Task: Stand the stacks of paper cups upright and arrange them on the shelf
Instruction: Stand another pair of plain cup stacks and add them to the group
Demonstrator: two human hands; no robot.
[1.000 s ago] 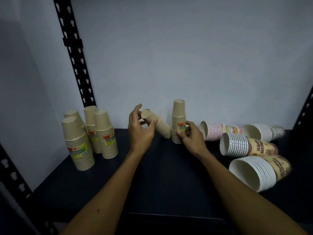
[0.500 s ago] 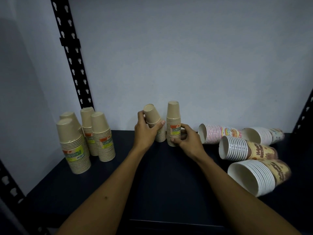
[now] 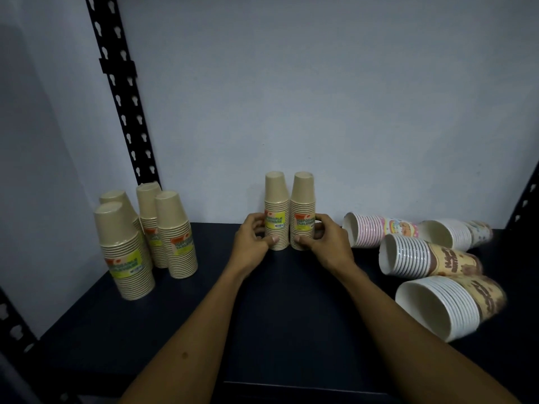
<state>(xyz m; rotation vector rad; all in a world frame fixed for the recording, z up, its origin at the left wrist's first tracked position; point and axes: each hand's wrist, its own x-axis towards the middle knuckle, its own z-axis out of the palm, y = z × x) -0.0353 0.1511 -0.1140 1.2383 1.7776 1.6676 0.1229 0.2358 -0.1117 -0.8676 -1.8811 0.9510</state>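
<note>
Hands grip two upright kraft stacks, touching side by side: left hand [image 3: 251,243] holds the left stack [image 3: 276,211], right hand [image 3: 326,243] the right stack [image 3: 302,211]. Printed stacks [image 3: 408,255] (all toppled) lie right of the right hand.

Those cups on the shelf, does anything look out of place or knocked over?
Yes. Four printed stacks lie on their sides at the right: the pink-striped stack, the pale stack, the brown-print stack and the nearest stack. All the plain tan stacks stand upright, including the two the hands hold.
</note>
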